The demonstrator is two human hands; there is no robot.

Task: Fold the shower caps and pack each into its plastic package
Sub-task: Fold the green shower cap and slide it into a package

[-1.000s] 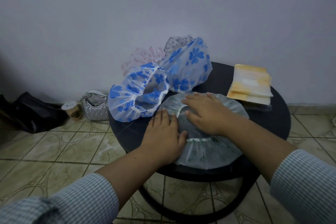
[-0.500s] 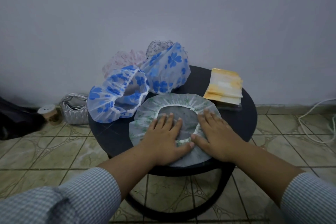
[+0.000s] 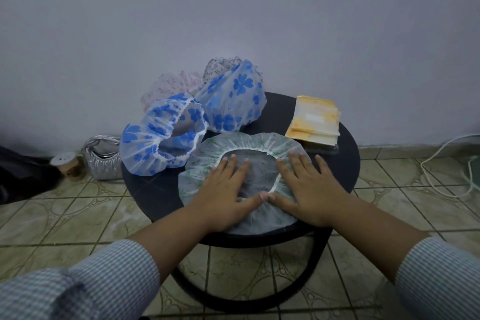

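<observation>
Step in hand: flattening the green-print shower cap (image 3: 241,141) before the first fold, as I judge it.
Green-print shower cap: spread round and opening-up on the near half of the round black table (image 3: 345,161), its near edge reaching the table's rim; the white elastic ring faces upward.
Left hand (image 3: 226,192): palm down, fingers straight and together, pressing the cap's left side with fingertips inside the elastic ring; it grips nothing.
Right hand (image 3: 306,187): palm down, fingers straight and spread, pressing the right side across the elastic; it grips nothing either.
Thumbs: the two tips meet at the near part of the ring, likely to pin the elastic so the slippery film stays flat and centred.
Blue-flower shower cap (image 3: 161,143): left of the pressed one, puffed, opening tilted toward the camera, hanging past the table's left edge.
Second blue-flower shower cap (image 3: 233,101): far centre, crumpled upright.
Pale pink-print cap (image 3: 171,86) and dark-speckled cap (image 3: 220,63): behind those two, against the wall.
Plastic packages (image 3: 315,119): a yellow-and-white stack, far right on the table, well apart from the hands, probably kept aside for packing.
Floor, left: silver quilted bag (image 3: 101,158) with a small spool-like roll (image 3: 66,165) just beside it.
Floor, right: white cable (image 3: 441,163).
</observation>
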